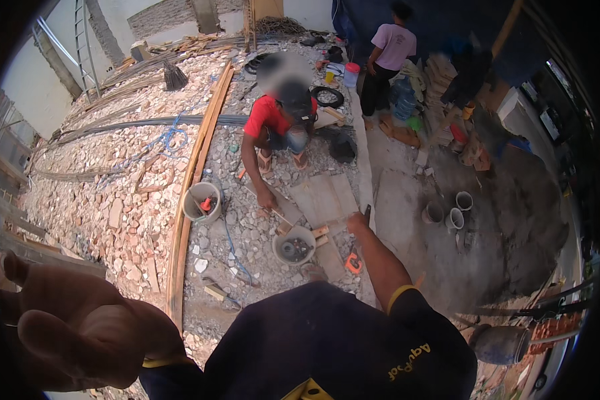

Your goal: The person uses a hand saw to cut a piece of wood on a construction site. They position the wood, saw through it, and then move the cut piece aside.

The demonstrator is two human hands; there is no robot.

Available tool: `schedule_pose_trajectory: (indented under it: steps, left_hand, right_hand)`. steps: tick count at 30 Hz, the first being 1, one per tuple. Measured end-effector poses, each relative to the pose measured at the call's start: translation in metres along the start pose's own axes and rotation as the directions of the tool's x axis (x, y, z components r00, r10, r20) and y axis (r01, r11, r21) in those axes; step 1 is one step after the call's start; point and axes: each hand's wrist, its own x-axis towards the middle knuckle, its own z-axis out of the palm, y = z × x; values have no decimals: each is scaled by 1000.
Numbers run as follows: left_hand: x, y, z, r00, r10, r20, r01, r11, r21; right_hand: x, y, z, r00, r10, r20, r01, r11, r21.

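Observation:
My left hand (80,327) is raised close at the lower left, palm up, its fingers apart and nothing in it. My right hand (359,224) reaches forward and grips the dark handle of what looks like a hand saw (367,213); its pale, blurred blade points left. Just left of it are small wood pieces (320,233) beside a grey bucket (294,246) with dark items inside. Across from me a squatting person in a red shirt (273,120) holds a thin stick (282,217) toward that bucket. An orange tape measure (354,263) lies near my right forearm.
Long timber planks (200,153) cross the rubble at left, next to another bucket (202,203). Flat boards (323,198) lie ahead. At right are several pails (455,218) and a dark sand heap (523,213). A person in a pink shirt (393,47) stands at the back.

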Motion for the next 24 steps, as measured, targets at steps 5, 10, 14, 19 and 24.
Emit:
schedule_pose_trajectory:
  steps: [5, 10, 14, 19, 24]
  left_hand:
    - [-136, -3, 39, 632, -774, -26, 751, 604, 268]
    - [-280, 47, 26, -192, -965, 177, 841, -68, 537]
    - [-380, 92, 30, -644, -705, 297, 701, -387, 600]
    - [-524, 93, 99, -687, -665, 293, 672, -429, 603]
    - [-656, 56, 213, -538, -796, 278, 624, -154, 766]
  right_hand:
    - [103, -16, -123, 894, 417, 162, -435, 729, 528]
    - [184, -36, -195, 904, 418, 93, -417, 810, 412]
    - [221, -51, -194, 892, 452, 33, -442, 853, 279]
    - [195, -65, -80, 935, 354, 28, -322, 810, 490]
    - [136, -33, 78, 868, 380, 319, -477, 816, 326]
